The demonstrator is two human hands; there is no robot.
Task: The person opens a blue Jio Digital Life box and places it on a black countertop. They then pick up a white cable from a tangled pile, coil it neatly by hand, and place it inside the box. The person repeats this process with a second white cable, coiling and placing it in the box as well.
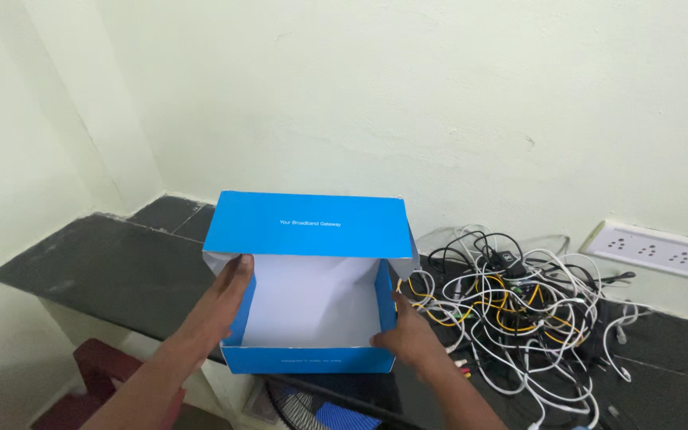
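Head view looks down on a blue box (310,302) with a white inside, standing open near the front edge of a dark counter (105,267), its lid tipped up toward the wall. The left hand (228,299) lies against the left wall, fingers hooked over the rim; the right hand (408,334) clasps the front right corner (a grip on both sides that seems to steady the box). Just right of it sprawls a tangle of cables (511,306), white, black and yellow, individual leads impossible to trace. A white socket strip (658,251) runs off frame, and a fan (320,410) below the counter is mostly cut off.
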